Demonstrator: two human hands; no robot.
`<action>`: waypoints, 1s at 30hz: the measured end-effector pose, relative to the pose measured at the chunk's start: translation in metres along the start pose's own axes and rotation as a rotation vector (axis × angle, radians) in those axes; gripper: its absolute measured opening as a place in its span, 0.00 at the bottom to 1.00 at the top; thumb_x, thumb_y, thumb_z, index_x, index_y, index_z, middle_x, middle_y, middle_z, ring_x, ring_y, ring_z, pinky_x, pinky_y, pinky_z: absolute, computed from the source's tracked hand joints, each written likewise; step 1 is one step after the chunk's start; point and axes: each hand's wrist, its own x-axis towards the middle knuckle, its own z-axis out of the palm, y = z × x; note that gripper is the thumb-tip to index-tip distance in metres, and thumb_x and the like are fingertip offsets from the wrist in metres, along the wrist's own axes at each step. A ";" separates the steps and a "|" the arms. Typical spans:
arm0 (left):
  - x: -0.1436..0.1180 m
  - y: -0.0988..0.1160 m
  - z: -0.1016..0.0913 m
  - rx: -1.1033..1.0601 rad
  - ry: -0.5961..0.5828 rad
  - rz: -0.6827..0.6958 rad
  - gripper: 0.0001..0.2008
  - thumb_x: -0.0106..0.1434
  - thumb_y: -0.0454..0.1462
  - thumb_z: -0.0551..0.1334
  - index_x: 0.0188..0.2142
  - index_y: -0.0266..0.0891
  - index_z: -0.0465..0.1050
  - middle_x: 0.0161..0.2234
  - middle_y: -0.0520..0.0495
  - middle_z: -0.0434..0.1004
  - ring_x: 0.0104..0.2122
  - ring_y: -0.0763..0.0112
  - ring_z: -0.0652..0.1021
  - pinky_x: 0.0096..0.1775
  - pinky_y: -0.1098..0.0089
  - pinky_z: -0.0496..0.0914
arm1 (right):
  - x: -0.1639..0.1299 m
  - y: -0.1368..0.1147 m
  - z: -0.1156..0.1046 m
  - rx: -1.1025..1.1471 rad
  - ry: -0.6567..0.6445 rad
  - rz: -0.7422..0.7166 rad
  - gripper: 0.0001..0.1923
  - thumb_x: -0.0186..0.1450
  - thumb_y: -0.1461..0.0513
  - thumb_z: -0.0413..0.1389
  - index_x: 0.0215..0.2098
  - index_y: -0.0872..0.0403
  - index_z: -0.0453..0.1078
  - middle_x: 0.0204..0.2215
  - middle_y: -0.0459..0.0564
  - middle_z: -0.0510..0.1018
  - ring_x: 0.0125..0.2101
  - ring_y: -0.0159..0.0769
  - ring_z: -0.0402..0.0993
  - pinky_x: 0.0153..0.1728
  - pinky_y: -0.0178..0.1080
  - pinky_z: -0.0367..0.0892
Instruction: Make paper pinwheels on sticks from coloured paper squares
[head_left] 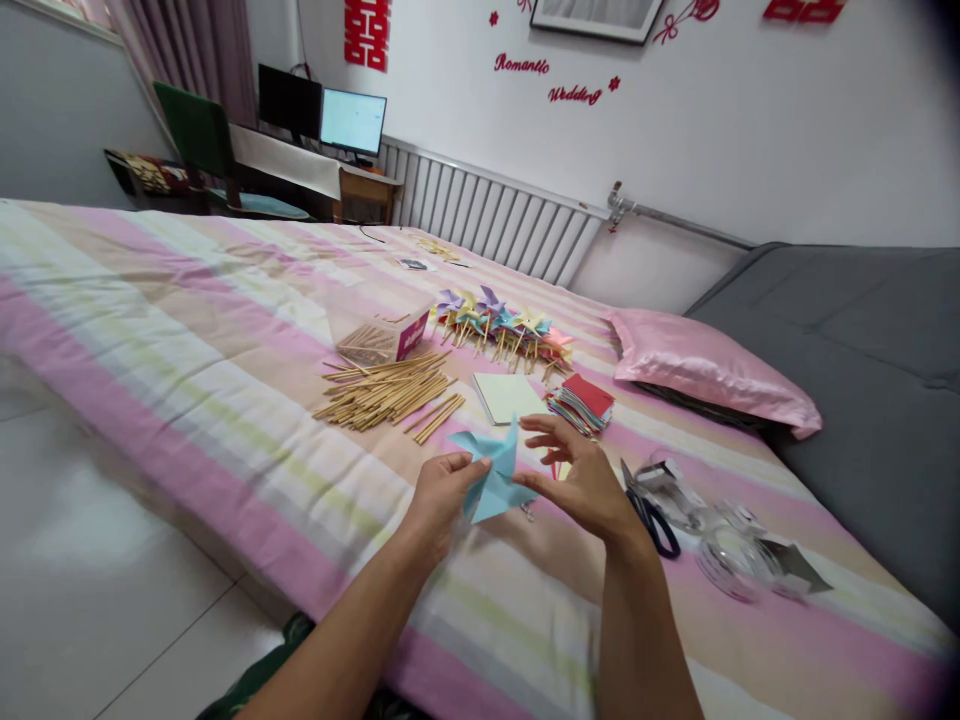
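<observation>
Together, hands [517,485] around blue pinwheel [491,472]

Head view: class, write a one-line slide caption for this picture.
Both hands, left and right, hold a blue paper pinwheel over a striped bed, beside sticks and finished pinwheels.

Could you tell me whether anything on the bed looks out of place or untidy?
Mostly orderly. The wooden sticks lie in a loose, fanned heap beside their box, a few strays apart. Crumpled clear wrapping sits near the scissors. Both hands, left hand and right hand, hold the blue pinwheel.
</observation>
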 end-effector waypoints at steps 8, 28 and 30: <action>0.007 0.002 -0.007 -0.184 0.118 -0.002 0.11 0.41 0.37 0.70 0.21 0.33 0.72 0.18 0.51 0.73 0.18 0.76 0.70 0.22 0.76 0.61 | -0.004 -0.016 0.007 -0.184 -0.061 -0.220 0.11 0.51 0.59 0.65 0.34 0.48 0.73 0.50 0.53 0.67 0.53 0.47 0.63 0.53 0.49 0.58; 0.006 0.003 -0.007 -0.275 0.110 0.101 0.11 0.42 0.36 0.71 0.23 0.34 0.72 0.19 0.53 0.72 0.19 0.80 0.69 0.25 0.76 0.63 | 0.005 -0.015 0.042 -0.148 0.173 -0.145 0.04 0.55 0.60 0.62 0.23 0.50 0.74 0.46 0.53 0.74 0.48 0.44 0.67 0.49 0.47 0.61; 0.006 0.002 -0.007 -0.267 0.116 0.097 0.11 0.41 0.36 0.70 0.23 0.33 0.73 0.19 0.53 0.72 0.19 0.79 0.69 0.25 0.76 0.63 | 0.005 -0.014 0.043 -0.130 0.180 -0.113 0.04 0.55 0.60 0.62 0.23 0.50 0.73 0.46 0.53 0.74 0.48 0.44 0.68 0.49 0.47 0.61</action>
